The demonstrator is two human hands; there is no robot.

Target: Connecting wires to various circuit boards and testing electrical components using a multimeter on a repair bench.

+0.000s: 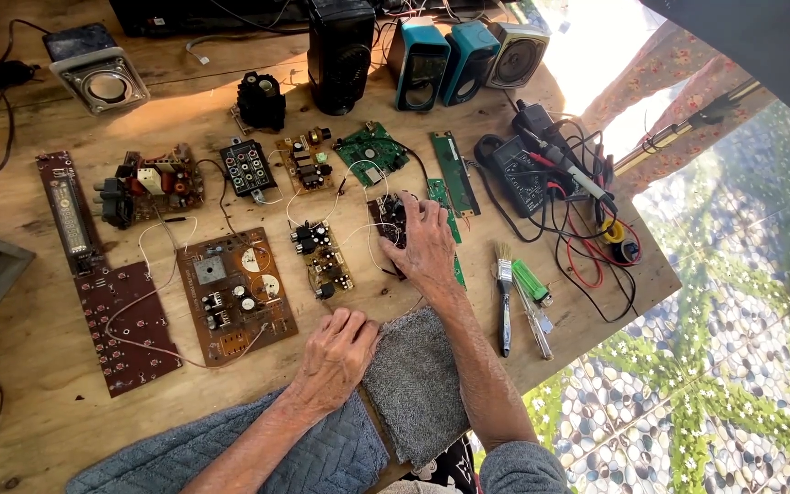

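My right hand (429,242) lies palm down over a small dark circuit board (388,220) near the middle of the wooden table (29,366), fingers curled on its edge. My left hand (338,352) rests in a loose fist on the table, touching the left edge of a grey towel (416,384). A brown circuit board (235,293) lies just left of that hand. Thin white wires (358,197) loop between the boards around my right hand.
Several more circuit boards are spread across the table. A black multimeter (523,174) with red and black leads sits at the right, with a paintbrush (504,293) and a green lighter (530,280) below it. Small speakers (441,59) line the back. The table's right edge drops to a pebble floor.
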